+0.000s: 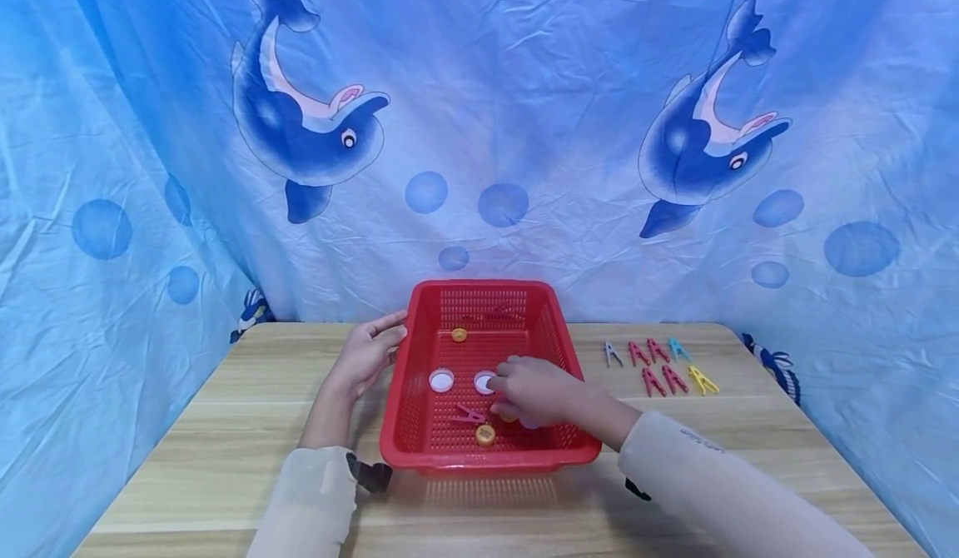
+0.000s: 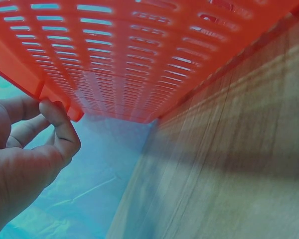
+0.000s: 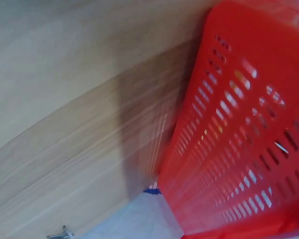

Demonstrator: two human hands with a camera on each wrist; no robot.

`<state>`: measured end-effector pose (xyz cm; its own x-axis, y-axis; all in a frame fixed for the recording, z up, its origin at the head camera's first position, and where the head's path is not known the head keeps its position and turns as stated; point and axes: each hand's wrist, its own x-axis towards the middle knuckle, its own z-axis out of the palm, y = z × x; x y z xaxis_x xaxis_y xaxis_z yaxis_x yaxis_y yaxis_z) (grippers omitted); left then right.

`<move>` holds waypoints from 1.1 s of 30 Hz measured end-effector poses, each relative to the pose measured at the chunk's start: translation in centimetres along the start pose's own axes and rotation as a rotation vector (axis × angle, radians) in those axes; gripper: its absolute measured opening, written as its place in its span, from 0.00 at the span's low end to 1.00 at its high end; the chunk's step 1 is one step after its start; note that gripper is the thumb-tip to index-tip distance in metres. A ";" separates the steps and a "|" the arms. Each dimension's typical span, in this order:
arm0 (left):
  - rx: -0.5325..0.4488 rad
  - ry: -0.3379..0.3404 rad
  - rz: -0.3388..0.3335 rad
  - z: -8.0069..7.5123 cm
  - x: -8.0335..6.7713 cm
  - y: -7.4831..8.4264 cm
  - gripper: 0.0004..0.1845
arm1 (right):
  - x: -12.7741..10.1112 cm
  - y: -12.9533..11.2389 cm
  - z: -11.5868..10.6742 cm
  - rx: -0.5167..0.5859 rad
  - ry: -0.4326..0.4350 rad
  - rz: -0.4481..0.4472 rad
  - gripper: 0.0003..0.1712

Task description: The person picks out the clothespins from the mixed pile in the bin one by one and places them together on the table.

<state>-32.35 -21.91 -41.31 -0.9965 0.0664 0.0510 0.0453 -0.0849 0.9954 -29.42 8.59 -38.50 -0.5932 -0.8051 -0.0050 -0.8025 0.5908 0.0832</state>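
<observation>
Hands at the red basket (image 1: 490, 458) mid-surface: left hand (image 1: 365, 356) pinching its left rim, right hand (image 1: 534, 391) reaching among caps inside, grasp unclear; seven clothespins (image 1: 659, 364) waiting right.

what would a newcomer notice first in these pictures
The red basket stands mid-table, with bottle caps and a pink peg lying inside. The right hand reaches in among them, while the left hand holds the basket's left rim. A cluster of coloured pegs lies on the table to the right, and a blue dolphin cloth hangs behind.
</observation>
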 end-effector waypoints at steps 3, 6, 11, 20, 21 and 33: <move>0.002 0.002 0.000 0.0 0.0 0.0 0.27 | 0.4 -0.3 0.5 -0.016 -0.009 -0.034 0.28; 0.006 -0.002 -0.001 0.0 0.0 0.1 0.27 | 0.6 -0.4 0.9 -0.030 -0.029 -0.067 0.29; 0.010 -0.003 -0.006 0.0 0.0 0.1 0.27 | 0.7 -0.5 1.4 0.008 -0.081 -0.114 0.37; 0.001 -0.002 -0.007 -0.1 0.0 0.1 0.27 | 0.6 -0.5 1.4 0.118 -0.152 -0.168 0.46; 0.002 -0.003 -0.006 0.0 0.0 0.0 0.27 | 0.6 -0.4 1.4 0.119 -0.155 -0.172 0.46; 0.011 -0.002 -0.012 0.0 0.0 0.0 0.27 | 0.7 -0.2 1.6 0.132 -0.153 -0.103 0.47</move>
<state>-32.36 -21.95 -41.27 -0.9968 0.0696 0.0395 0.0344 -0.0729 0.9967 -29.80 8.01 -40.14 -0.5020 -0.8502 -0.1584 -0.8551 0.5154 -0.0562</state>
